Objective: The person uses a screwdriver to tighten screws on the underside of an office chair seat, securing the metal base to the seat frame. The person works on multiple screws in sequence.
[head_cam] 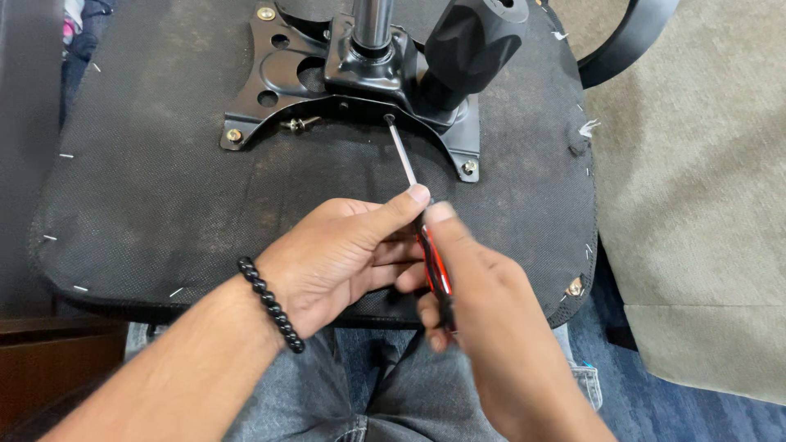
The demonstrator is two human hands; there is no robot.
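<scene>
Far left: upturned chair seat point(164, 188), black fabric underside w/ staples along the edge, lying across the person's lap; beaded bracelet point(270, 304) on the left wrist. Left hand point(336, 258) curled round the screwdriver point(426, 237), thumb tip pressed at the base of the shaft, fingers wrapped on the red-black handle; firm grip, closed on the tool. Mid-frame: metal shaft runs up-left to a screw point(390, 119) on the front lip of the black mounting plate point(278, 74); tip seated at the screw head, though the slot itself is too small to read. A loose bolt point(301, 124) lies just beside the plate's lower edge; chrome gas cylinder point(372, 24) rises from the plate centre, black knob point(471, 41) to its right. Right hand point(483, 327) closed on the handle's lower half, blurred. Step in hand, prob.: turning that screw; next move calls for keeping the shaft in line w/ the screw axis & steady push so the tip doesn't slip out.
</scene>
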